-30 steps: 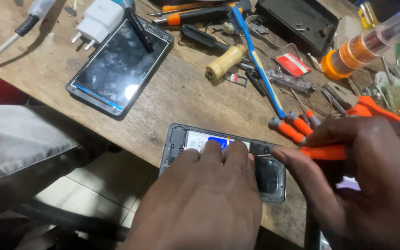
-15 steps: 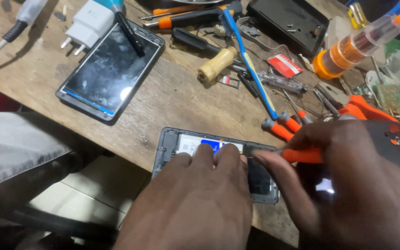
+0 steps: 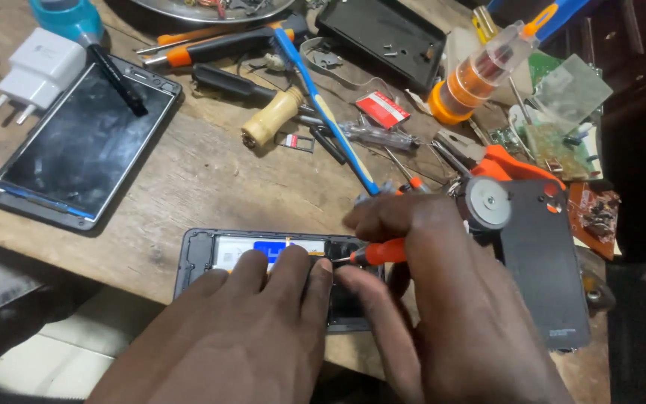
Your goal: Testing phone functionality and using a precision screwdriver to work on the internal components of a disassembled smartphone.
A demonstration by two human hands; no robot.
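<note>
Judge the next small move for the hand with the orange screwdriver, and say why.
Probably seat the tip and turn. The right hand holds the orange screwdriver with its tip over the opened phone, while the left hand presses the phone flat on the wooden table. Whether the tip is on a screw cannot be told.

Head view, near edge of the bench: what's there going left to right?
Opened phone → left hand pressing on it → orange-handled screwdriver → right hand holding it → black back cover.
</note>
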